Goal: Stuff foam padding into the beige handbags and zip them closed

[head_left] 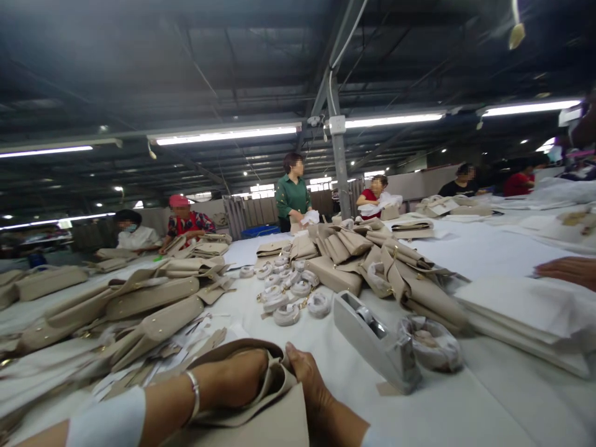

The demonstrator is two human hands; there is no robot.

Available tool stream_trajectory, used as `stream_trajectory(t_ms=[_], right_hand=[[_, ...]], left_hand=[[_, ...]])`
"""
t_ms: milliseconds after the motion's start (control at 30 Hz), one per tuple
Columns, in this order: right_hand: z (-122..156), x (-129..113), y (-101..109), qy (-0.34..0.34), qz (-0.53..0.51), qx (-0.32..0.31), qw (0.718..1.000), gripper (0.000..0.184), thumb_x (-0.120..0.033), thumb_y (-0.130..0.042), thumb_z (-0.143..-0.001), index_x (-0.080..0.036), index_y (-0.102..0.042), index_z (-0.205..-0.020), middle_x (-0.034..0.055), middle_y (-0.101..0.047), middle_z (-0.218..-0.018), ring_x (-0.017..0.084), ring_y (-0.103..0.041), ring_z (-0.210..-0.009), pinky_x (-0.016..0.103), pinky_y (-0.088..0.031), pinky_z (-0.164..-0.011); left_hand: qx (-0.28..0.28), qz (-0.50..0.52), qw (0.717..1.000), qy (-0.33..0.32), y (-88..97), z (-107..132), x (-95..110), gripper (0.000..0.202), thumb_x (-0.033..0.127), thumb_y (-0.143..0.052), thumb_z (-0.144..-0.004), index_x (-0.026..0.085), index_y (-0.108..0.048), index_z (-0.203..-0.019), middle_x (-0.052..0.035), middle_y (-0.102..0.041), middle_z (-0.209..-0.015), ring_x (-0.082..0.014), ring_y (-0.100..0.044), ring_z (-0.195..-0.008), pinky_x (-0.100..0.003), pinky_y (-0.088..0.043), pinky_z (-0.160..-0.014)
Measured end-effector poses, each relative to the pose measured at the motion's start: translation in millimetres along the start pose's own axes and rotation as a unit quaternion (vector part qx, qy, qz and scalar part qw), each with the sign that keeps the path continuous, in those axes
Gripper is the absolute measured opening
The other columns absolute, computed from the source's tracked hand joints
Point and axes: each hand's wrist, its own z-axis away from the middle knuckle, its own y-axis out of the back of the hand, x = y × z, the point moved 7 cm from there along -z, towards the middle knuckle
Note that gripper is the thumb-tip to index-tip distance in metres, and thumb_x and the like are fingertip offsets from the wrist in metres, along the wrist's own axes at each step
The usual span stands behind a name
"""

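Observation:
A beige handbag lies in front of me at the table's near edge, its mouth spread apart. My left hand, with a bracelet at the wrist, reaches inside it; the bag hides the fingers. Around the bag's right edge, my right hand is closed, thumb on top at the opening. A grey tape dispenser stands to the right of my hands. Beside it rests a wrapped coiled strap. Several more wrapped strap coils lie beyond the bag.
Beige bags pile up at left and ahead. White paper sheets lie stacked at right, near another person's hand. Across the table stands a person in green; others sit along both sides. A metal post rises behind.

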Motion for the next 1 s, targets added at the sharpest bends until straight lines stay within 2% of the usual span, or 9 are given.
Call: stream_trajectory(t_ms=[100,200,333,533,600,667,767,900,1000], right_hand=[[3,-4,1,-0.006,0.016,-0.015,1.000,0.061,-0.072,-0.034,-0.082,-0.016,-0.050,-0.062,0.0001,-0.047,-0.056,0.013,-0.040,-0.056,0.026,-0.037,-0.056],[2,-7,4,0.000,0.021,-0.011,1.000,0.059,-0.068,-0.035,-0.084,-0.016,-0.050,-0.061,-0.0002,-0.048,-0.056,0.012,-0.041,-0.056,0.026,-0.037,-0.056],[2,-3,4,-0.012,0.012,-0.012,1.000,0.057,-0.063,-0.034,-0.087,-0.015,-0.051,-0.061,0.0005,-0.050,-0.058,0.013,-0.042,-0.057,0.026,-0.037,-0.058],[3,8,3,-0.017,0.073,-0.020,0.997,0.060,-0.063,-0.030,-0.089,-0.014,-0.054,-0.065,0.0019,-0.055,-0.062,0.014,-0.045,-0.062,0.026,-0.038,-0.062],[3,13,0,-0.023,0.083,-0.033,0.996,0.060,-0.063,-0.029,-0.089,-0.015,-0.054,-0.063,0.0018,-0.054,-0.061,0.014,-0.046,-0.061,0.026,-0.038,-0.061],[3,15,-3,-0.028,0.096,-0.038,0.994,0.060,-0.064,-0.028,-0.088,-0.016,-0.051,-0.060,0.0012,-0.052,-0.058,0.013,-0.044,-0.059,0.026,-0.038,-0.060],[3,11,-2,-0.025,0.119,-0.017,0.992,0.059,-0.064,-0.027,-0.088,-0.018,-0.047,-0.057,0.0001,-0.049,-0.054,0.013,-0.042,-0.055,0.026,-0.037,-0.057],[2,6,4,-0.016,0.181,0.016,0.983,0.061,-0.065,-0.026,-0.087,-0.018,-0.049,-0.055,0.0016,-0.050,-0.051,0.014,-0.044,-0.055,0.026,-0.036,-0.056],[2,6,8,-0.011,0.214,0.021,0.976,0.063,-0.065,-0.026,-0.087,-0.017,-0.054,-0.055,0.0032,-0.053,-0.051,0.016,-0.047,-0.056,0.027,-0.037,-0.056]], left_hand=[[-0.064,0.015,0.998,-0.005,-0.3,4,7,0.022,0.011,-0.048,-0.064,0.019,-0.065,-0.077,-0.0002,-0.067,-0.076,-0.0191,-0.059,-0.071,-0.027,-0.045,-0.065],[-0.094,0.047,0.994,-0.016,1.4,5,7,0.021,0.011,-0.045,-0.065,0.017,-0.062,-0.076,0.0012,-0.063,-0.072,-0.0149,-0.054,-0.066,-0.022,-0.042,-0.058],[-0.115,0.105,0.988,0.020,4.5,11,5,0.017,0.015,-0.046,-0.066,0.017,-0.060,-0.075,0.0012,-0.059,-0.069,-0.0133,-0.050,-0.061,-0.021,-0.039,-0.051],[-0.176,0.151,0.969,0.090,8.7,34,6,0.018,0.017,-0.048,-0.066,0.017,-0.059,-0.080,0.0022,-0.054,-0.065,-0.0125,-0.047,-0.053,-0.022,-0.036,-0.045],[-0.149,0.083,0.984,0.058,13.9,38,10,0.018,0.016,-0.048,-0.068,0.017,-0.061,-0.079,0.0013,-0.058,-0.067,-0.0130,-0.048,-0.056,-0.022,-0.038,-0.049],[-0.081,-0.023,0.996,0.015,20.7,40,16,0.015,0.015,-0.048,-0.070,0.017,-0.062,-0.074,-0.0004,-0.061,-0.070,-0.0134,-0.049,-0.059,-0.023,-0.039,-0.054],[-0.004,-0.127,0.991,-0.031,22.8,42,26,0.017,0.015,-0.047,-0.074,0.016,-0.064,-0.074,-0.0033,-0.065,-0.073,-0.0145,-0.050,-0.060,-0.025,-0.039,-0.058],[0.023,-0.143,0.987,-0.073,21.1,39,35,0.016,0.014,-0.048,-0.074,0.016,-0.064,-0.073,-0.0028,-0.064,-0.071,-0.0137,-0.050,-0.059,-0.024,-0.037,-0.057],[0.036,-0.124,0.990,-0.059,28.8,39,29,0.013,0.016,-0.052,-0.074,0.016,-0.064,-0.071,-0.0005,-0.061,-0.066,-0.0114,-0.047,-0.055,-0.023,-0.034,-0.053]])
